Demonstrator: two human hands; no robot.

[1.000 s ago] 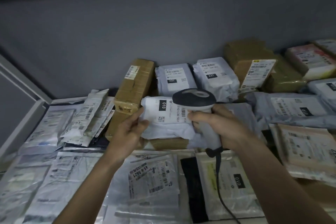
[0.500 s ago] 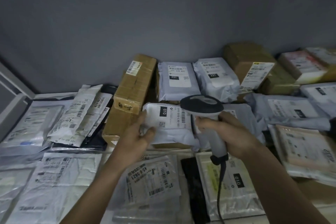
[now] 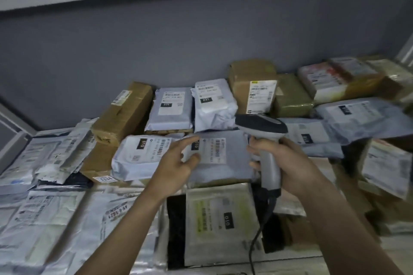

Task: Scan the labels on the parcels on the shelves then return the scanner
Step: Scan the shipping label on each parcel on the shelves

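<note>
Lying nearest on the shelf (image 3: 348,263) was a flat pale mailer (image 3: 219,225) marked 010, w/ a black bag (image 3: 176,230) just left of it; the scanner's cable (image 3: 257,239) ran down across them; above, the right hand (image 3: 283,163) gripped the grey scanner (image 3: 266,140) by its handle, fingers curled round it, dark head tilted over a grey parcel (image 3: 221,158); red light fell on that parcel's label (image 3: 215,150); the left hand (image 3: 178,165) pinched the parcel's left edge, thumb on top near the 010 tag, fingers partly spread; a white parcel (image 3: 138,156) lay just left, touching; farther back stood brown boxes (image 3: 125,111) and two white 231 bags (image 3: 194,109) against the grey wall (image 3: 178,40).
</note>
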